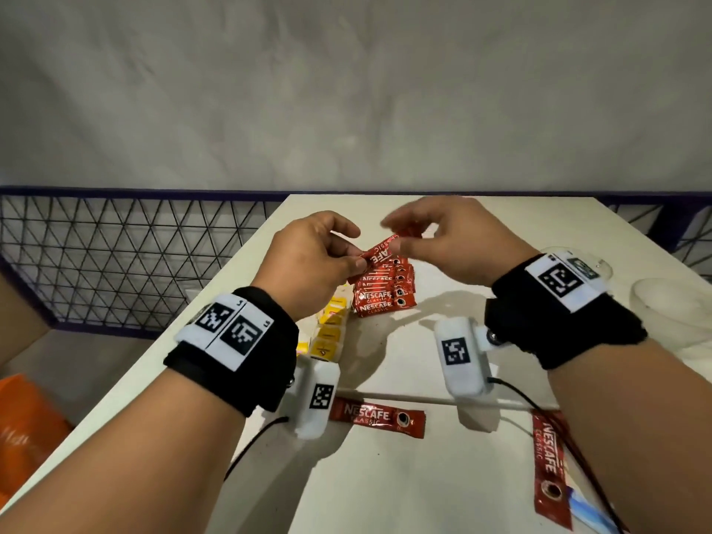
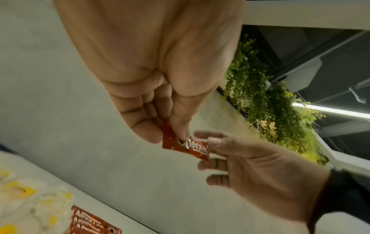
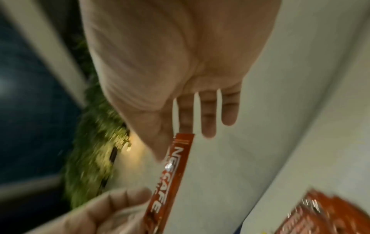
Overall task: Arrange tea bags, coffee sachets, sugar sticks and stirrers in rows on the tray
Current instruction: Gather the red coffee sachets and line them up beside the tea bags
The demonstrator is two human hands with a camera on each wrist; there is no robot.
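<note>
Together, left hand (image 1: pixel 312 260) and right hand (image 1: pixel 454 240) pinch sachet (image 1: pixel 379 249).

sachet row (image 1: pixel 381 291) mid table (image 1: pixel 404 348), tea bags (image 1: pixel 327 329) left of it, stirrer (image 1: pixel 404 398) nearer, 2 loose sachets (image 1: pixel 379 417) in front

"NESCAFE CLASSIC" on stacked red sachets (image 1: pixel 381 292), on two loose sachets (image 1: pixel 379 417), "NESCAFE" on held sachet (image 3: pixel 170 171)

Directly beneath the hands (image 1: pixel 379 250) a row of red coffee sachets (image 1: pixel 381 291) and, to their left, yellow tea bags (image 1: pixel 329 333) occupy the bench (image 1: pixel 404 341). Nearer than the hands, bare bench lies open up to a white stirrer (image 1: pixel 404 398) lying crosswise and two loose sachets (image 1: pixel 379 417). Right of the hands, clear containers (image 1: pixel 670 306) block the bench edge.
</note>
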